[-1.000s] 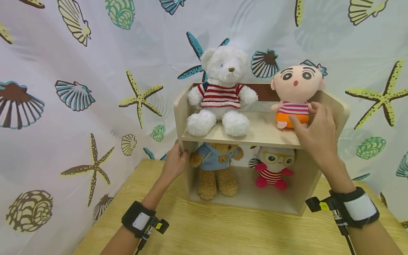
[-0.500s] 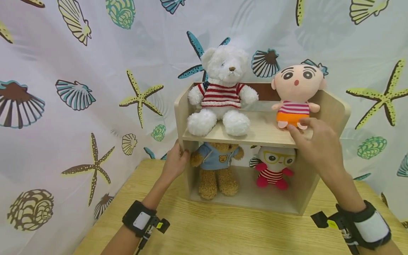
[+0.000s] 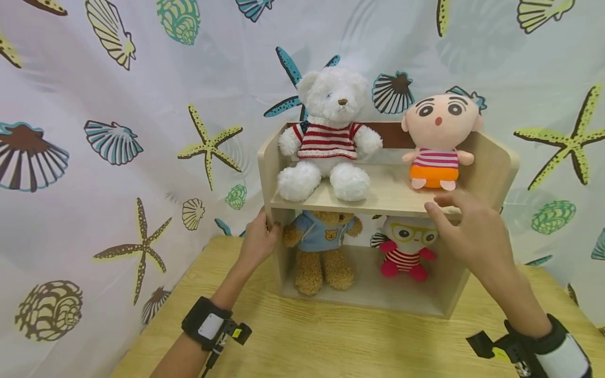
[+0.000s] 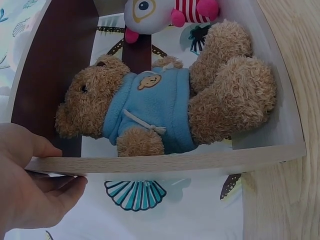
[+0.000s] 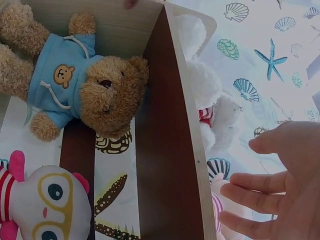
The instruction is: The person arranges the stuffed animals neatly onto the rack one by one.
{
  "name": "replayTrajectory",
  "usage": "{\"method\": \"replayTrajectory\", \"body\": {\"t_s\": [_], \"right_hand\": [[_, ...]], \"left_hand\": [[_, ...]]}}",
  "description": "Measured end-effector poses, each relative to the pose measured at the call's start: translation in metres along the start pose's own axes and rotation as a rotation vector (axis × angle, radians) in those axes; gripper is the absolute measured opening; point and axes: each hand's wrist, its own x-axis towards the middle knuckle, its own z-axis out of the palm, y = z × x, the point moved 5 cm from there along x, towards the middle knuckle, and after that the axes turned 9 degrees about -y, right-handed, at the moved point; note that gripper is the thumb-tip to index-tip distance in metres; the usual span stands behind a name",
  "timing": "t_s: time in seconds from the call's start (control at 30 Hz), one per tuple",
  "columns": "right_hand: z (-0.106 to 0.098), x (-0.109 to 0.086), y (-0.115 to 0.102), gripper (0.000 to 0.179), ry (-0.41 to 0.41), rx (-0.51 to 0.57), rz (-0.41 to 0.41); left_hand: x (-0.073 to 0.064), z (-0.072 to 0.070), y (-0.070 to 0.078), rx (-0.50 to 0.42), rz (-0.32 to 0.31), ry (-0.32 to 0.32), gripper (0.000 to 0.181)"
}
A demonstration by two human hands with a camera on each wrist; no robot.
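My left hand (image 3: 259, 239) grips the left side panel of a light wooden shelf (image 3: 402, 203), thumb on the inner face and fingers outside, as the left wrist view shows. In front of the upper board's right end, my right hand (image 3: 477, 226) holds nothing, thumb and fingers spread apart. Just above it sits a plush doll (image 3: 435, 142) with a bare round head, pink-striped top and orange shorts. A white teddy bear (image 3: 333, 131) in a red-striped sweater sits at the upper left. Below are a brown teddy bear (image 4: 150, 105) in a blue hoodie and a plush toy with yellow glasses (image 5: 57, 200).
The shelf stands on a light wood-grain table (image 3: 331, 341). Close behind and to the left hangs a white curtain (image 3: 156, 94) printed with shells and starfish. Each wrist wears a black strap (image 3: 208, 324) with a small camera.
My right hand has let go of the plush doll's side and moved down and toward me, below its feet. The left hand stays on the side panel.
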Motion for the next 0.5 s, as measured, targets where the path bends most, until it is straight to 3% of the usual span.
{"method": "replayTrajectory", "body": {"t_s": [0.23,0.5], "right_hand": [[0.002,-0.01,0.0,0.04,-0.033,-0.021,-0.002],[0.007,-0.024,0.002,0.037,-0.084,-0.046,0.001]], "left_hand": [[0.0,-0.003,-0.002,0.077,-0.041,-0.057,0.04],[-0.017,-0.001,-0.004,0.177,-0.107,-0.149,0.031]]}}
